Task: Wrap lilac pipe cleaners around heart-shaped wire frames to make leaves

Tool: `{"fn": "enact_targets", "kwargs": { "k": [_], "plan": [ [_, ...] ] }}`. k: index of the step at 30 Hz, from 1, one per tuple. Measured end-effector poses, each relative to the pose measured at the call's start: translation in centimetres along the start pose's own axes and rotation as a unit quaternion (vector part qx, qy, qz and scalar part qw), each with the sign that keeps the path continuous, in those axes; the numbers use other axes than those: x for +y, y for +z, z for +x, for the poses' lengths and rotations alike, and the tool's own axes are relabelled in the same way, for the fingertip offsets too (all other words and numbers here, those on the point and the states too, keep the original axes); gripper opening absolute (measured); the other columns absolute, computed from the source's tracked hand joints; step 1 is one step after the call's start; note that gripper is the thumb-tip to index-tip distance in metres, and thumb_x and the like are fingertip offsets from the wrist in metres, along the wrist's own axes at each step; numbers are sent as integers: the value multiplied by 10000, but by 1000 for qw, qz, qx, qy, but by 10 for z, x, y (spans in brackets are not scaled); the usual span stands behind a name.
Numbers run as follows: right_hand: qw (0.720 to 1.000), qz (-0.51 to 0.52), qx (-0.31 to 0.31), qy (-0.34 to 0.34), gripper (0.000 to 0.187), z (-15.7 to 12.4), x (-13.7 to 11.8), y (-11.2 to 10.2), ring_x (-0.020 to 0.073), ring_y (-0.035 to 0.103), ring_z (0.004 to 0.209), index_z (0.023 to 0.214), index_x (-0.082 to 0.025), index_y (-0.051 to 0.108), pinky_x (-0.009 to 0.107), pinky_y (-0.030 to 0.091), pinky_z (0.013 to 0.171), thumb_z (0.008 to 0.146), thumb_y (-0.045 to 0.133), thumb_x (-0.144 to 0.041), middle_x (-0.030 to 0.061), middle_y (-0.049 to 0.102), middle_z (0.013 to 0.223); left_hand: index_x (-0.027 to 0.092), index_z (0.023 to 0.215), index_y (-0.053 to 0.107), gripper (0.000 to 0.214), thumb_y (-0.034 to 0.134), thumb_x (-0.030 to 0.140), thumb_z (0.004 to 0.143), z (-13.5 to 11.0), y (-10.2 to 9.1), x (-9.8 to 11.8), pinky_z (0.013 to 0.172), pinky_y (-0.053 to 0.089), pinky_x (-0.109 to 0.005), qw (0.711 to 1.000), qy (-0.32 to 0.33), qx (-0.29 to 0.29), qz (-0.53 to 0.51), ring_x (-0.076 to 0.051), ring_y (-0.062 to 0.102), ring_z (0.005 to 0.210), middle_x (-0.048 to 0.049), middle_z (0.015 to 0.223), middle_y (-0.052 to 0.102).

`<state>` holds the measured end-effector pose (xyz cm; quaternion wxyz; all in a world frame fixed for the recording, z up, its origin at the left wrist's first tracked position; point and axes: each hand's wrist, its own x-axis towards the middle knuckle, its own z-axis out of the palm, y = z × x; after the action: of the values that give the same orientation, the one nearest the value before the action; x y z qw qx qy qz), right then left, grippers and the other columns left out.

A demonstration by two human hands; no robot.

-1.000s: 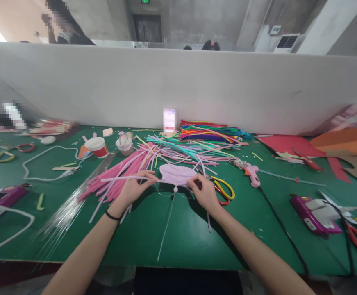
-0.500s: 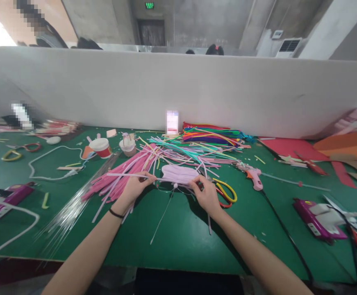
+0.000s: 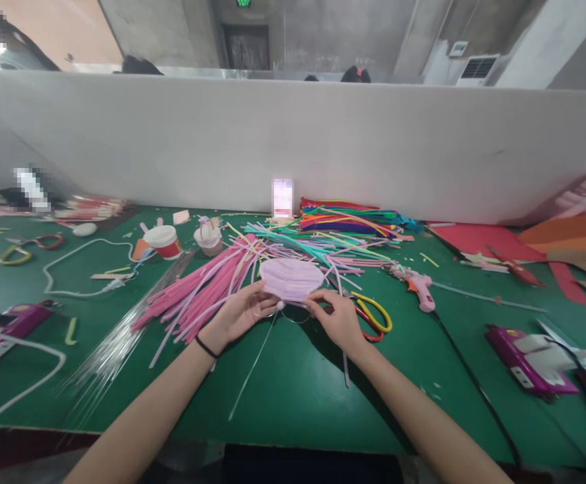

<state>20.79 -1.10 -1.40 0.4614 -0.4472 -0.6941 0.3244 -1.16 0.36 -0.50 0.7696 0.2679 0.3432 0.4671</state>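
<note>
A flat lilac piece made of pipe cleaners laid side by side [image 3: 293, 279] is raised above the green table between my hands. My left hand [image 3: 239, 314] holds its left end, thumb at the edge and fingers reaching underneath. The fingertips of my right hand [image 3: 337, 319] pinch its lower right edge. Below the piece shows a small pale knob [image 3: 280, 306] with thin wire loops beside it, and a thin stem [image 3: 252, 366] slants down from it. Behind my left hand lies a bundle of pink pipe cleaners [image 3: 199, 296].
Scissors with yellow and red handles [image 3: 376, 312] lie close to my right hand. Farther right are a pink glue gun [image 3: 421, 289] and a purple power strip [image 3: 522, 363]. A paper cup [image 3: 164, 242] and thin clear rods [image 3: 116, 349] are on the left. A phone [image 3: 282, 198] leans against the partition.
My left hand has moved right and turned, its fingers now under the lilac piece. The strip that stuck out leftward from it is gone from there. The piece is tilted up more; the stem swung left.
</note>
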Motion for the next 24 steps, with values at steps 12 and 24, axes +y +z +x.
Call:
{"fn": "enact_targets", "kwargs": {
  "k": [12, 24],
  "plan": [
    [932, 326, 11, 157, 352, -4, -9, 14, 182, 672, 778, 943, -227, 514, 305, 569, 641, 699, 735, -351, -14, 641, 774, 237, 1146, 571, 447, 700, 119, 735, -14, 22, -8, 731, 571, -229, 983, 169, 22, 72, -143, 668, 847, -15, 1012, 680],
    [899, 378, -29, 221, 324, -5, -14, 16, 157, 686, 653, 810, -168, 590, 242, 536, 573, 689, 737, -430, 18, 692, 729, 275, 1143, 568, 460, 716, 133, 732, -20, 31, -12, 718, 563, -205, 980, 189, 28, 57, -113, 659, 822, 24, 993, 681]
  ]
}}
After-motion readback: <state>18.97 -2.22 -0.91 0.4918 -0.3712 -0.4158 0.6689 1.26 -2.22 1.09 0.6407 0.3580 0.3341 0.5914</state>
